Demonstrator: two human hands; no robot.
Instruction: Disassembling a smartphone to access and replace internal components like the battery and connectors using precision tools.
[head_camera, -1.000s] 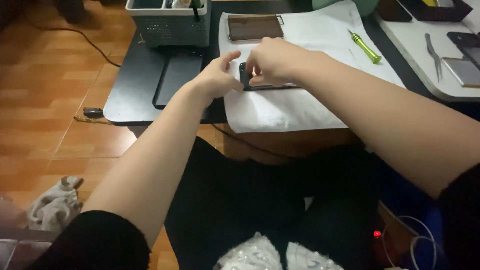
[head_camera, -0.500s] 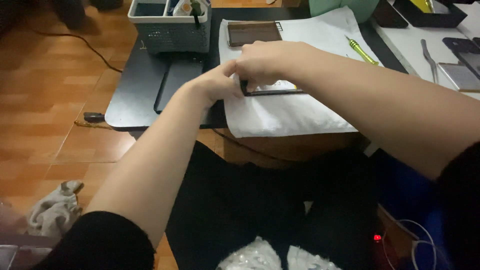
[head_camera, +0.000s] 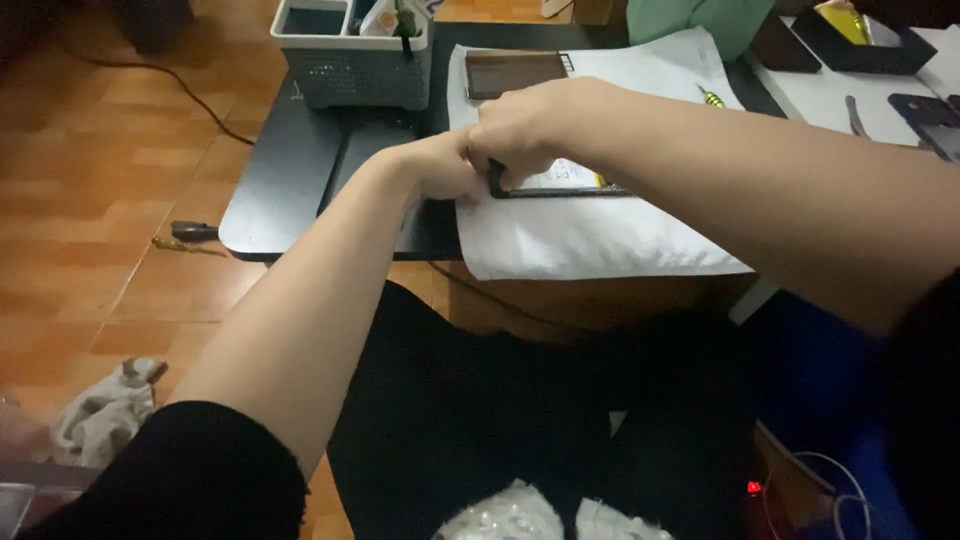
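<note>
Both hands meet at the left end of one dark, flat device (head_camera: 560, 185), which lies on a white cloth (head_camera: 590, 235) on the black table (head_camera: 280, 190). I see the right hand (head_camera: 525, 125) curled over the device's left corner, fingers closed down on its frame. I see the left hand (head_camera: 440, 165) just beside it, thumb side pressed against the same corner; whether its fingers actually grip the frame I cannot tell, since the right hand covers them. The device extends to the right from under both hands, with its pale inner face showing.

Containers: one grey perforated basket (head_camera: 355, 70) stands at the rear left of the table, divided into compartments; one holds a pale packet and a dark-handled tool, the left one looks dark inside. One black tray (head_camera: 860, 50) sits at the far right and holds something yellow.

Count of other items: one brown rectangular panel (head_camera: 515, 72) behind the hands on the cloth, one yellow-green screwdriver (head_camera: 712, 97) near the right forearm, one crumpled rag (head_camera: 105, 415) on the wooden floor
</note>
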